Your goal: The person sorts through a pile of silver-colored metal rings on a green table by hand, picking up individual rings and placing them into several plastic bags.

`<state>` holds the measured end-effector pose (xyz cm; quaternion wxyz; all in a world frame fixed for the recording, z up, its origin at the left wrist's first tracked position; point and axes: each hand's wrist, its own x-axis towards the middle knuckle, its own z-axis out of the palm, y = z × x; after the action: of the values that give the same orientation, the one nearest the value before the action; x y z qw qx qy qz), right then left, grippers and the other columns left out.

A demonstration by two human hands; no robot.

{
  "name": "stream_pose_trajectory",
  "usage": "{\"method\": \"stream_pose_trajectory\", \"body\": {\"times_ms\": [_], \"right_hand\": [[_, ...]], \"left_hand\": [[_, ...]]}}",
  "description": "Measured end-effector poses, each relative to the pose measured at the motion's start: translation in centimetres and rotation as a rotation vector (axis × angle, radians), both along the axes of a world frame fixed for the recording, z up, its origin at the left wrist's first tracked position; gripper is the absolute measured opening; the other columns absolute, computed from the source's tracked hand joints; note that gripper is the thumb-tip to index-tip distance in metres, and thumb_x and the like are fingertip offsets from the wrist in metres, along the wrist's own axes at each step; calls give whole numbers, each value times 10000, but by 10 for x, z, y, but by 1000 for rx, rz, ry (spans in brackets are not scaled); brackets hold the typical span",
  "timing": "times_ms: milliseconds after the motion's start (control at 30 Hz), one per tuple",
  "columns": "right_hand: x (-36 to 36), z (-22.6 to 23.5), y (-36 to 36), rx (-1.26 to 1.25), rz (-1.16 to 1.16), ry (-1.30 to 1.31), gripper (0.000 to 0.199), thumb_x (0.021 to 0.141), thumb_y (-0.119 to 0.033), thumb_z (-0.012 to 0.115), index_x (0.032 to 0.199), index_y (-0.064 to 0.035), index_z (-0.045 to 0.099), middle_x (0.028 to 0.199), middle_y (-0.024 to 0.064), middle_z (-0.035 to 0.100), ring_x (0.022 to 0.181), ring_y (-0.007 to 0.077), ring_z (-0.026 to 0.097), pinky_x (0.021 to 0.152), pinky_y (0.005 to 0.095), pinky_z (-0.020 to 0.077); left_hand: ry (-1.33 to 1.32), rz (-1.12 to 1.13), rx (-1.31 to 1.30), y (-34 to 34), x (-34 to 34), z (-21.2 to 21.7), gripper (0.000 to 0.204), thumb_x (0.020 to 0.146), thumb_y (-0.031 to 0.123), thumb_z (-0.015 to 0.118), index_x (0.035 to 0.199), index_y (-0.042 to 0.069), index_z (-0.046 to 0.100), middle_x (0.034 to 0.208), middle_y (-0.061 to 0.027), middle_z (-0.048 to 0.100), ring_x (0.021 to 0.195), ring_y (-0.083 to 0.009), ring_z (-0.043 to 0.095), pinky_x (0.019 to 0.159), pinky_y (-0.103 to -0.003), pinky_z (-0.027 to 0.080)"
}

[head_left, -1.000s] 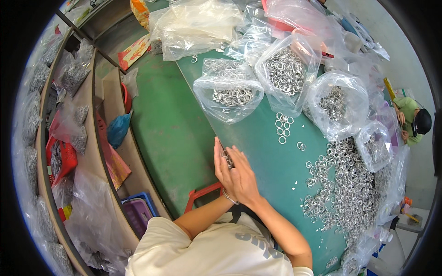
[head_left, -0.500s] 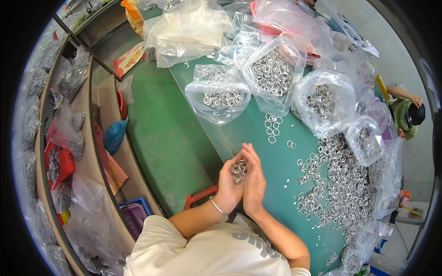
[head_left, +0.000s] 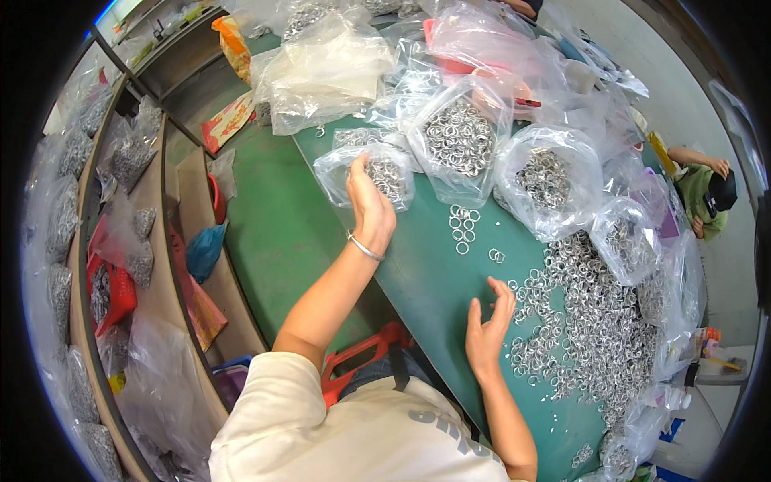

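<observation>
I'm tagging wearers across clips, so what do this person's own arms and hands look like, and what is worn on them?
Both forearms are bare. The left hand has a thin silver bangle at its wrist; the right hand shows no jewellery or glove. A short cream sleeve covers the left upper arm.

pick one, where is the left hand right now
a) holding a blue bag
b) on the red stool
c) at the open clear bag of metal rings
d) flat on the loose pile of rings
c: the left hand reaches into the mouth of the clear bag of rings, while the right hand sits by the loose ring pile.
</observation>
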<state>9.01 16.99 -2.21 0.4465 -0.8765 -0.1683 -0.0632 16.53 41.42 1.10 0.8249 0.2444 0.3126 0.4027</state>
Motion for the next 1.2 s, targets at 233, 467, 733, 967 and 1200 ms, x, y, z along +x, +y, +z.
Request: {"method": "stream_pose_trajectory", "body": {"times_ms": [233,467,733,967,1200], "right_hand": [[73,-16,-13,-417,-27,-218,385,804,-89,661,1160,18,564,1084,154,519,976,322,498,859,409,410],[81,-26,-10,-394,201,-169,233,835,-84,627,1052,-4,598,1034,151,538,947,312,556,805,396,473],[40,23,1,-106,313,-115,255,797,-21,648,1045,9,597,1040,154,554,926,319,544,812,381,449],[35,23,-20,-59,183,-60,257,810,-41,643,1059,13,609,1034,154,573,961,327,531,848,378,433],[34,8,-17,-23,333,40,217,833,-17,601,1047,21,597,1045,172,586,984,344,561,866,380,451]], "left_hand": [[18,152,473,-63,-32,-5,404,911,75,501,1293,-44,450,1289,-128,487,1250,-223,413,1067,-342,288],[135,-936,291,-111,-94,-41,298,903,-4,499,1201,-10,518,1158,-109,566,1031,-184,569,839,-287,474],[-170,-1059,-479,-105,-70,-44,318,950,128,451,1165,-99,507,1068,-130,580,939,-231,572,885,-394,480],[-74,-763,-32,-72,5,22,279,937,150,461,1095,-67,540,1065,-115,572,1018,-226,550,990,-414,415],[8,-510,372,-31,72,53,415,943,171,465,1300,-40,454,1362,-135,458,1297,-232,397,1121,-422,211]]}}
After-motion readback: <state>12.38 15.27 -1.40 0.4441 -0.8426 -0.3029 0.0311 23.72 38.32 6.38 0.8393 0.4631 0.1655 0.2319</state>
